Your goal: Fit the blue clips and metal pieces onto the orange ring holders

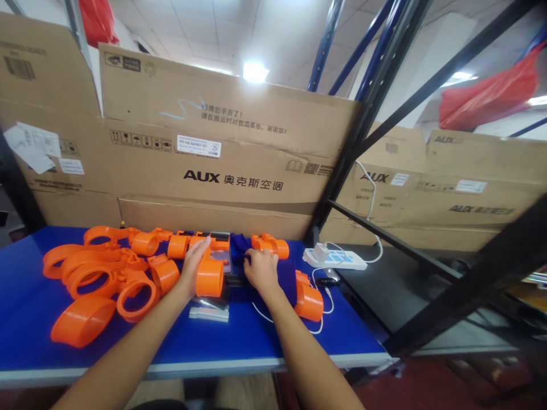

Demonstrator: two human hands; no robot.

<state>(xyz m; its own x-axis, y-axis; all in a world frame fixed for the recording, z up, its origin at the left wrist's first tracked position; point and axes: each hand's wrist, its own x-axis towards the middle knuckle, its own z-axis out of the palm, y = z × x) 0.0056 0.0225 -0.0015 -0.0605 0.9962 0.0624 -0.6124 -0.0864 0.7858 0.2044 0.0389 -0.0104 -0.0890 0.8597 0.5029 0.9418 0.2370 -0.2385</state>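
Observation:
My left hand [194, 265] grips an orange plastic ring part [209, 278], its thumb pointing up and its other fingers mostly hidden. My right hand [261, 269] is closed, knuckles up, over dark blue material; whatever its fingers hold is hidden. Between the hands lies a dark, flat item that I cannot name. Just in front of my left hand is a small grey-white bar [209, 314]. Behind my right hand sits another orange ring part [270, 246], and one more orange part [308, 300] lies to its right.
Several orange ring parts [92, 279] spread over the left of the blue tabletop [171, 347]. A white power strip [335, 258] with cables lies at the right edge. Cardboard boxes [239, 154] stand behind the table, and a dark metal rack post [342, 171] rises at the right.

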